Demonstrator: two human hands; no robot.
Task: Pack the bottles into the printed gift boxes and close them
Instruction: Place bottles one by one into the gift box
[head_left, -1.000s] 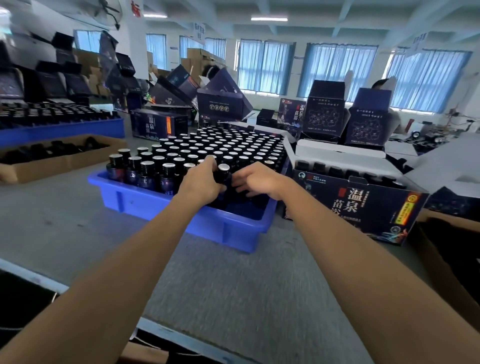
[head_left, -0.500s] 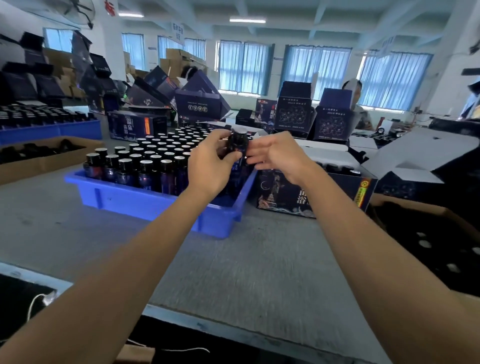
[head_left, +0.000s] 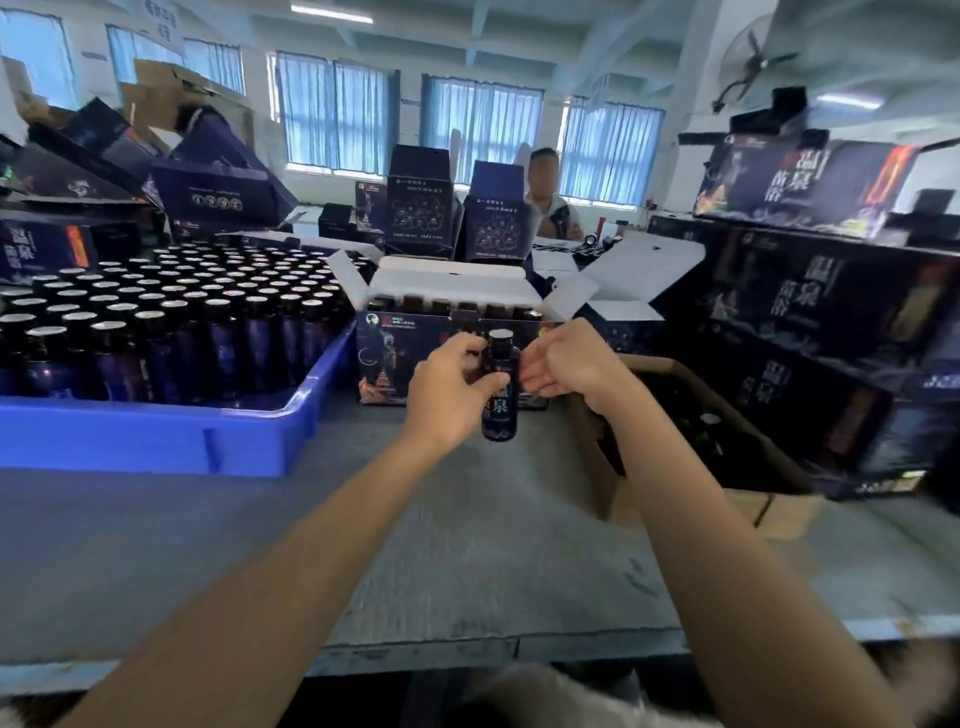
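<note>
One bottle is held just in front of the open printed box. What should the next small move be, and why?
Probably lift the bottle over the front wall of the open gift box and lower it in. The left hand grips it upright, the box's flaps stand open, and caps of packed bottles show inside. A free slot is not clearly visible.

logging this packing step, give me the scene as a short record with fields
gift box: open, a bottle row inside
tray: blue, left of the gift box, holds many bottles
bottle: upright, in front of the gift box, above the table
left hand: grips the bottle
right hand: curled beside the bottle, contact unclear
</note>
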